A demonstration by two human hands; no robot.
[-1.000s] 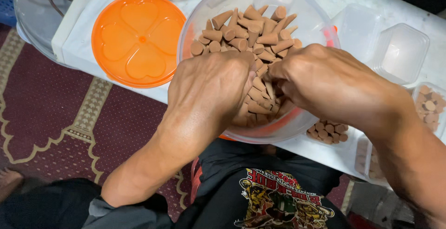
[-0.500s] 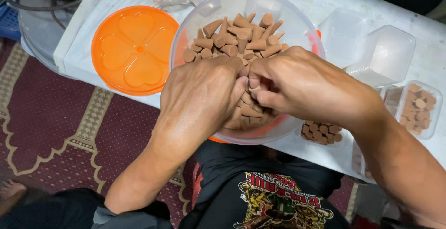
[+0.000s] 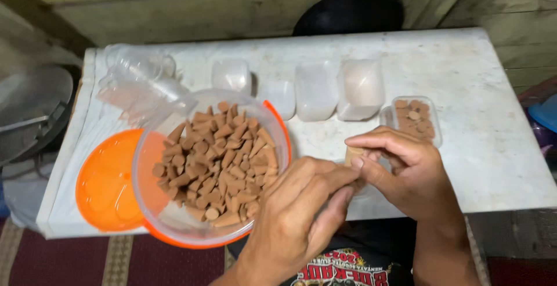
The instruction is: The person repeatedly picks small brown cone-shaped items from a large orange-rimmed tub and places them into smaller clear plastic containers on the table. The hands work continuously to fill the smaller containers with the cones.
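- the clear bowl [image 3: 152, 193] with an orange rim holds a heap of brown cones [image 3: 217, 164]; a small clear tub [image 3: 432, 124] holds a few more, beside empty tubs [image 3: 316, 90].
- just right of the bowl, the left hand [image 3: 301, 216] and right hand [image 3: 400, 167] meet, fingers pinching cones between them.
- the bowl overhangs the desk [image 3: 499, 129] near edge, on an orange lid [image 3: 104, 184]; bare desk lies at the right.

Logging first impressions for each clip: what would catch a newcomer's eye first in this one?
The clear round bowl heaped with brown cones dominates left of centre, overlapping an orange lid at the white table's near left edge. Just right of it, the left hand and right hand meet, fingers pinched together. Behind them stands a row of small clear tubs, the rightmost holding cones.
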